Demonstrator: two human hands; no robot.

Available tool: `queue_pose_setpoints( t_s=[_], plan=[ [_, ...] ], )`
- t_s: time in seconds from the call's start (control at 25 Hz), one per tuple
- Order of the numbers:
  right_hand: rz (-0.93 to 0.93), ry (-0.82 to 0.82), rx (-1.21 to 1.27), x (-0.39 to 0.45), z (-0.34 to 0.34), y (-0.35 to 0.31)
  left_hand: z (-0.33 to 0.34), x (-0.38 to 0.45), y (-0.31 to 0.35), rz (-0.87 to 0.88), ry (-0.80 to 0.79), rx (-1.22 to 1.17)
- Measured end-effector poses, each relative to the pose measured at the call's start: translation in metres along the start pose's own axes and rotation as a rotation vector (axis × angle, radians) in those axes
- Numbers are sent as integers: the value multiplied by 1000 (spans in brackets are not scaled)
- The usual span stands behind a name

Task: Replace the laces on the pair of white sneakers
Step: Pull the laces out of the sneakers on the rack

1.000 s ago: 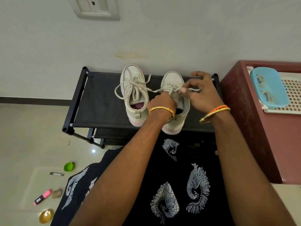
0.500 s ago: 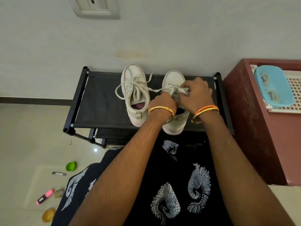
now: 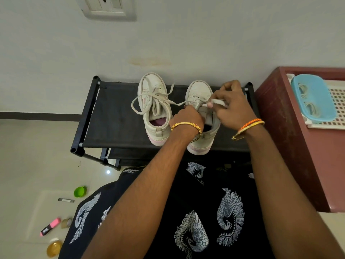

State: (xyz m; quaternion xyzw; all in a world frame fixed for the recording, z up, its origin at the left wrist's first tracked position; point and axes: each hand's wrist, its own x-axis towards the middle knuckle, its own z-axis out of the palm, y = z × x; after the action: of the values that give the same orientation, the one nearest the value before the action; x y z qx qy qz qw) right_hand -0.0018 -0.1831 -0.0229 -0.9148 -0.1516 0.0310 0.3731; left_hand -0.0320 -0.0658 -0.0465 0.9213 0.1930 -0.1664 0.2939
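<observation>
Two white sneakers stand side by side on a black shoe rack (image 3: 112, 126), toes toward the wall. The left sneaker (image 3: 154, 101) has a loose lace looping out to its left. My left hand (image 3: 186, 118) rests on the middle of the right sneaker (image 3: 198, 90), its fingers curled over the tongue and lacing; what they hold is hidden. My right hand (image 3: 231, 105) pinches a flat whitish lace (image 3: 218, 102) between thumb and fingers just above that sneaker's eyelets. One lace strand (image 3: 177, 104) runs from the right sneaker across to the left one.
A maroon cabinet (image 3: 280, 128) stands right of the rack, carrying a white perforated tray (image 3: 336, 126) and a blue basket (image 3: 313, 98) with laces inside. On the floor at lower left lie a green cap (image 3: 79, 191), a pink highlighter (image 3: 50, 226) and a gold lid (image 3: 54, 248).
My right hand came in from the sneaker's right side onto its lacing, then lifted slightly, drawing the lace up. My left hand stayed on the right sneaker.
</observation>
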Motion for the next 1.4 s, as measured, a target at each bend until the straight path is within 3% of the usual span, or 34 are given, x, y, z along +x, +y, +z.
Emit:
queue_pose_setpoints(
  t_s=[0.16,0.32,0.36,0.56,0.68,1.08,1.2,1.4],
  plan=[
    [34,-6,193,-4,-12,3,-1,-1,1,5,5,6],
    [174,74,671,2,-4,-3,0,0,1,8,6,-11],
    [173,102,651,4,-2,-4,0,0,0,7,5,-15],
    [28,5,-55,8,16,-12,1,2,0,8,-3,-10],
    [66,-75,-425,11,18,-10,0,2,0,9,-6,-23],
    [51,-262,-366,1,7,-11,-2,-4,2,-15,7,1],
    [74,-292,-244,-6,-8,-2,-3,-4,4,-19,5,-38],
    [224,116,-22,-6,-33,31,-7,-12,6,10,102,67]
  ],
)
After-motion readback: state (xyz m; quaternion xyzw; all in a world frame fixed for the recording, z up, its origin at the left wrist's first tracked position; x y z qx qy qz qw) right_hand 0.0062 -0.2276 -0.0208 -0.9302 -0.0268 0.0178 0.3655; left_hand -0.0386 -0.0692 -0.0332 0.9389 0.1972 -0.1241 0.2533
